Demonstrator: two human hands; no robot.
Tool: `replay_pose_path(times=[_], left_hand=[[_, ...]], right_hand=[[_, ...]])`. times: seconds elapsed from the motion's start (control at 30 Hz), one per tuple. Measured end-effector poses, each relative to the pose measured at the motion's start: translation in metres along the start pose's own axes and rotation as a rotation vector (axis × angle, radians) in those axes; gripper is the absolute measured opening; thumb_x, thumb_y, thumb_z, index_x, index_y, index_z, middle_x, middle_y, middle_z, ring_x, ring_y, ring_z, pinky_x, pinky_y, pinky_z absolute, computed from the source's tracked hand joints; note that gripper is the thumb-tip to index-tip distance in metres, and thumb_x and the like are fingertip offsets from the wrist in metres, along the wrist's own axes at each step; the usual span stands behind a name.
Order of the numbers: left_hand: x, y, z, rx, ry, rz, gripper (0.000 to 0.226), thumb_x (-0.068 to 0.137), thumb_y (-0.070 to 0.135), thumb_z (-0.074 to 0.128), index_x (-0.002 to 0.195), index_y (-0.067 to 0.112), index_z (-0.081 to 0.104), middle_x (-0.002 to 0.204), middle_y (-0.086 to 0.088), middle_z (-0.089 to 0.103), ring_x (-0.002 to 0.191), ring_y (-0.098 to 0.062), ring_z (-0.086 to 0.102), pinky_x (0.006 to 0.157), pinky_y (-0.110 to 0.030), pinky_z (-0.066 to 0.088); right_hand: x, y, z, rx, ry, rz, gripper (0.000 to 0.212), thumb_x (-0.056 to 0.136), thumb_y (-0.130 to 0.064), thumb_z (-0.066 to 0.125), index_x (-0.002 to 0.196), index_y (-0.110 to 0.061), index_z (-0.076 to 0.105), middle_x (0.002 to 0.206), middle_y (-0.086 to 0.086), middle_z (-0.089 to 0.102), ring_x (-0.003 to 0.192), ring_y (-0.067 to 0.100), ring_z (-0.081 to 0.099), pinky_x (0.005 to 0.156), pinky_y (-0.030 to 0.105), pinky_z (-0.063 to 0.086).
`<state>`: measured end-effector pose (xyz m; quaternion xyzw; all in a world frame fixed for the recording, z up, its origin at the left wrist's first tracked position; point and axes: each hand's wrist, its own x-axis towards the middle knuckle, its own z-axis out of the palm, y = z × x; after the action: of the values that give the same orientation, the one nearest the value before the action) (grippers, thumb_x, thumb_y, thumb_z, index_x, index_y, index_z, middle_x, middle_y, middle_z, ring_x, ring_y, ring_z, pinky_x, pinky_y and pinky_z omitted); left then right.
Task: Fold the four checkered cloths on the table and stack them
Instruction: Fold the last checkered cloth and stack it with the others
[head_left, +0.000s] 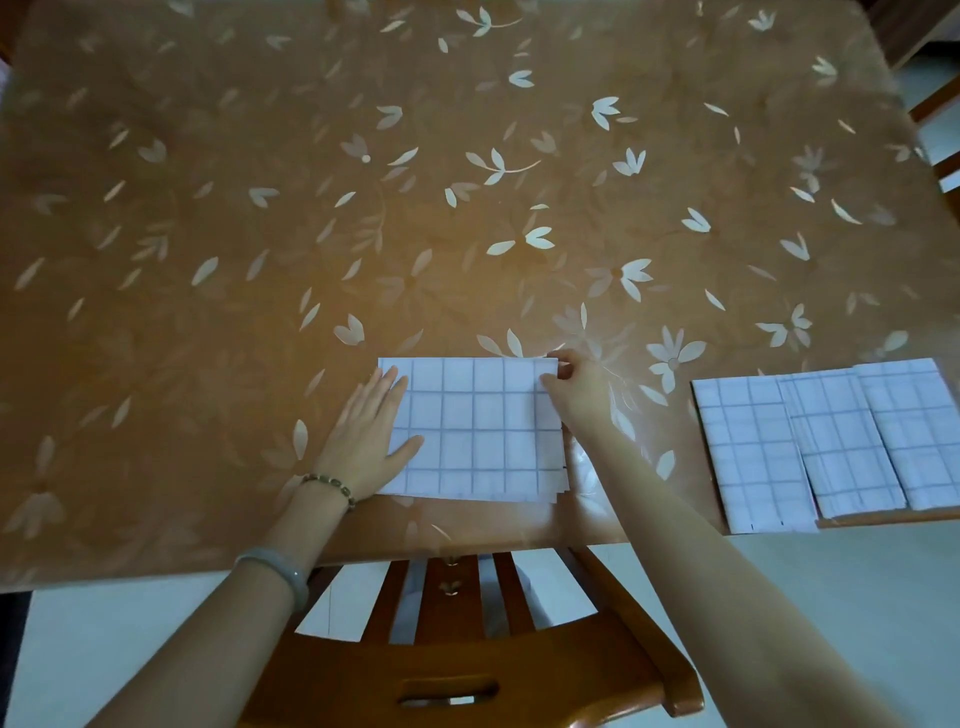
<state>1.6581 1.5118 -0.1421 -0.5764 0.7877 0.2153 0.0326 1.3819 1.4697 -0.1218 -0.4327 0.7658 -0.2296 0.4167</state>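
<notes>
Cloth (478, 431) corner between right fingers (574, 364)

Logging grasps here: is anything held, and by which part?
The right hand pinches the folded cloth by its far right corner; the left hand only presses flat on its left edge.

Centre cloth (475, 431) lies on table (363, 208) at the near edge, mid-width. Left hand (366, 441) rests flat on its left side; right hand (576, 389) pinches its far right corner. Well to the right, along the near edge, second cloth (748, 447), third cloth (836, 441) and fourth cloth (914, 426) overlap, left to right. Chair (467, 670) stands before the table, below the centre cloth.
</notes>
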Motion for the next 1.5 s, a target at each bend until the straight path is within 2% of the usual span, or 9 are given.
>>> replay_pose_path(times=[0.2,0.43,0.6,0.7,0.83,1.13,1.27,1.4,1.5], left_hand=[[0.001,0.002,0.015,0.193,-0.079,-0.008,0.084,0.084,0.070,-0.002,0.149,0.018,-0.013,0.157,-0.004,-0.017,0.144,-0.018,-0.021,0.116,-0.035,-0.017],[0.001,0.002,0.016,0.209,-0.002,0.025,0.085,0.088,0.071,0.010,0.151,0.015,-0.006,0.159,-0.008,-0.009,0.145,-0.021,-0.015,0.115,-0.039,-0.018],[0.019,0.021,0.002,0.273,0.137,0.109,0.067,0.096,0.045,0.022,0.147,0.002,0.017,0.156,-0.015,0.015,0.145,-0.025,0.014,0.117,-0.046,0.009],[0.029,0.025,0.009,0.284,0.096,0.075,0.061,0.094,0.030,0.016,0.145,-0.001,0.026,0.153,-0.017,0.028,0.145,-0.026,0.020,0.118,-0.045,0.012],[0.030,0.018,0.027,0.268,0.072,0.040,0.061,0.097,0.036,0.019,0.146,0.000,0.028,0.153,-0.015,0.030,0.143,-0.023,0.026,0.117,-0.043,0.013],[0.026,0.001,0.026,0.241,0.104,-0.126,0.077,0.094,0.060,0.009,0.151,0.007,0.007,0.156,-0.005,0.000,0.147,-0.018,0.006,0.118,-0.041,-0.007],[0.018,-0.022,0.018,0.297,0.122,-0.209,0.080,0.093,0.060,0.004,0.151,0.006,0.008,0.159,-0.010,0.009,0.147,-0.021,0.007,0.115,-0.040,-0.014],[0.014,-0.020,0.007,0.179,0.226,-0.347,0.074,0.097,0.053,0.010,0.150,0.001,0.009,0.158,-0.015,0.009,0.147,-0.024,0.003,0.117,-0.042,-0.008],[0.018,0.005,0.006,0.162,0.239,-0.203,0.067,0.099,0.045,0.015,0.150,0.002,0.010,0.158,-0.012,0.009,0.147,-0.024,0.007,0.119,-0.042,-0.002]], right_hand=[[0.004,0.000,0.005,-0.250,0.006,-0.127,0.043,0.083,0.002,0.046,0.122,-0.009,0.058,0.067,-0.006,0.048,0.062,0.013,0.047,0.054,0.022,0.036],[-0.002,-0.001,0.032,-0.615,0.352,-0.492,0.054,0.059,0.005,0.057,0.110,-0.013,0.059,0.121,0.022,0.050,0.097,0.038,0.050,0.085,0.048,0.043],[-0.039,-0.026,0.094,-0.426,0.018,-0.812,0.048,0.078,-0.005,0.038,0.120,0.006,0.059,0.134,0.030,0.049,0.126,0.045,0.045,0.104,0.049,0.038],[-0.040,-0.013,0.114,-0.435,-0.145,-0.747,0.050,0.088,-0.011,0.033,0.132,0.010,0.047,0.138,0.027,0.047,0.131,0.041,0.042,0.107,0.049,0.038],[-0.031,0.007,0.113,-0.616,-0.174,-0.743,0.050,0.090,-0.019,0.035,0.131,0.006,0.051,0.137,0.023,0.050,0.131,0.035,0.046,0.104,0.051,0.040],[-0.012,0.055,0.047,-0.789,-0.013,-0.615,0.058,0.097,-0.035,0.029,0.144,-0.001,0.035,0.150,0.015,0.036,0.142,0.027,0.027,0.118,0.043,0.014],[-0.009,0.064,0.025,-0.806,0.061,-0.572,0.059,0.096,-0.034,0.027,0.142,0.002,0.036,0.149,0.018,0.037,0.141,0.030,0.030,0.117,0.044,0.008],[-0.015,0.039,0.036,-0.758,0.131,-0.570,0.059,0.089,-0.026,0.031,0.139,0.003,0.041,0.147,0.021,0.039,0.139,0.032,0.034,0.114,0.046,0.008],[-0.028,0.012,0.067,-0.719,0.064,-0.681,0.058,0.086,-0.022,0.033,0.139,0.000,0.042,0.147,0.020,0.039,0.138,0.034,0.035,0.113,0.048,0.013]])
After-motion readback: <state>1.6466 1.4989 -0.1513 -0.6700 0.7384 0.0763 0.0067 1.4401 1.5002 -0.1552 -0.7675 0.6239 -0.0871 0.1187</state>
